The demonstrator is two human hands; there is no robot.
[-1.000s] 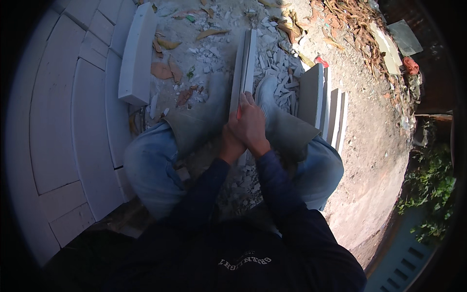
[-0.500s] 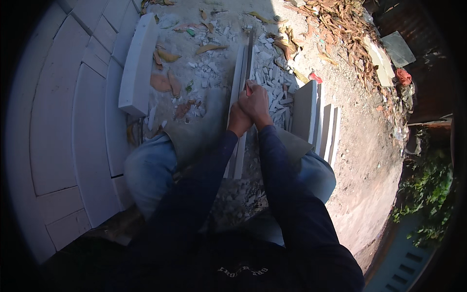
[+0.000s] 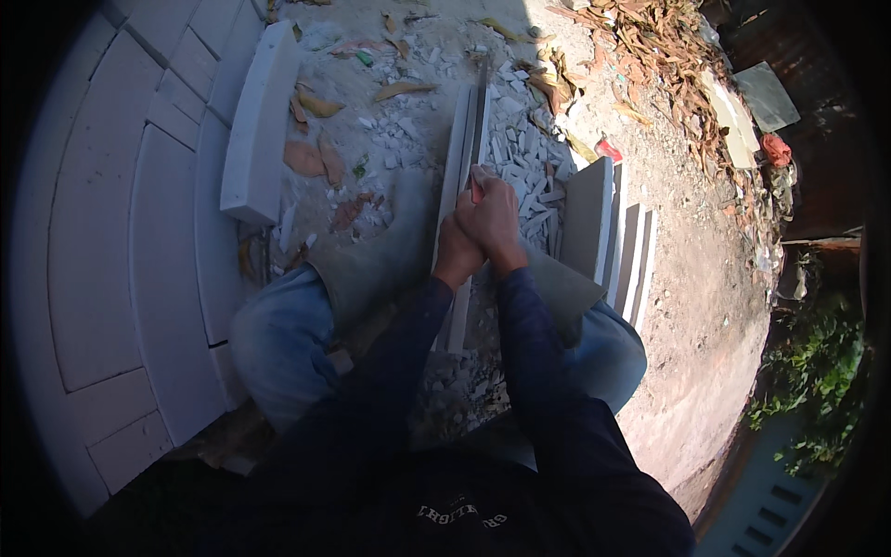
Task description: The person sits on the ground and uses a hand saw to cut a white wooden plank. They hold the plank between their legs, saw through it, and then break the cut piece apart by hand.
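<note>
beside rubble [image 3: 522,153], the right hand [image 3: 495,218] mostly hides something red [image 3: 477,191].

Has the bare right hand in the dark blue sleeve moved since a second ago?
Yes, forward: the right hand is now about level with the near end of the long white rectangular block on the left; earlier it sat short of that end.

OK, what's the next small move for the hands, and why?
Probably ease the long tool slightly back along the pale slab: its dark blade appears to reach past the slab's far end, while the right hand holds the red handle, the left hand close against it.
</note>
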